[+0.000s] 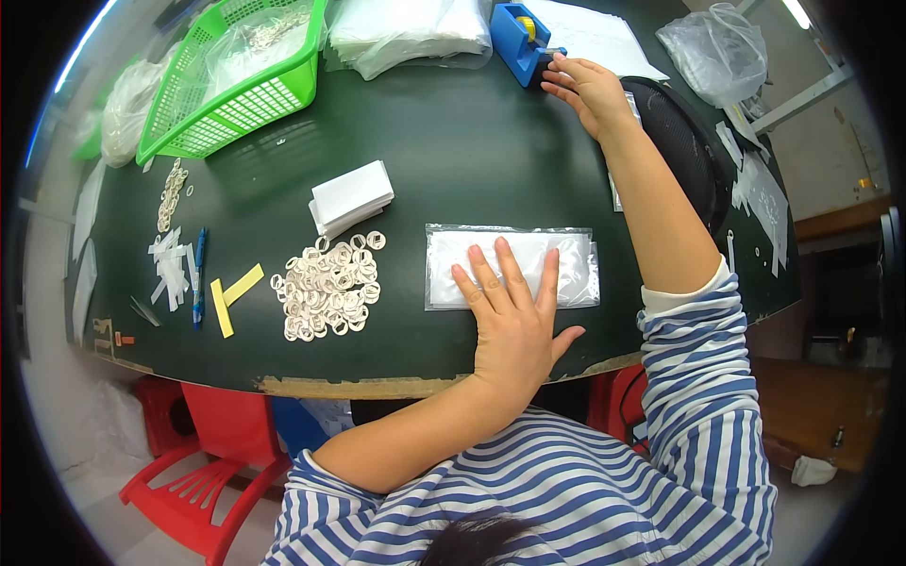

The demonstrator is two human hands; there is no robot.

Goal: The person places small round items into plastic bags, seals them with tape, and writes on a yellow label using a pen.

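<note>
My left hand point(510, 321) lies flat with fingers spread on a clear plastic bag point(578, 283) that has a white sheet or packet inside, pressing it to the table. Away at the far side, my right hand point(595, 94) reaches to a blue tape dispenser point(514, 47) with a yellow core. Its fingers are pinched at the cutter end, on the tape point(555, 51); the strip between them is barely visible. To the left of the bag are a stack of white folded papers point(351, 198) and a heap of small whitish rings or tags point(326, 288).
A green basket point(226, 123) with bagged small parts stands far left, beside a pile of clear bags point(406, 38). Yellow strips point(231, 297), a blue pen point(199, 283) and white strips point(170, 269) lie at left. A black mesh object point(675, 141) sits under my right forearm.
</note>
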